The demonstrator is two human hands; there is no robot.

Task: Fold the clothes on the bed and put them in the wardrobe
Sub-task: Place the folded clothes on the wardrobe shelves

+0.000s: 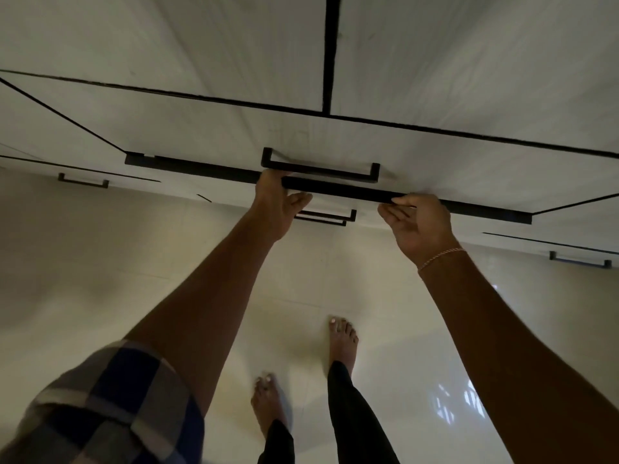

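A white wardrobe (207,105) with black gaps fills the upper part of the head view. One wide drawer front (207,142) with a black bar handle (321,169) stands out from the rest. My left hand (278,202) grips the black lower edge (338,189) of this drawer front below the handle's left end, its fingers hidden behind the edge and its thumb pointing right. My right hand (418,222), with a thin bracelet at the wrist, pinches the same edge further right. No clothes or bed are in view.
More drawer fronts with black handles sit at the left (83,180), below the hands (326,217) and at the right (581,261). My bare feet (343,339) stand on a glossy pale tiled floor (100,279). A checked sleeve (110,406) covers my left upper arm.
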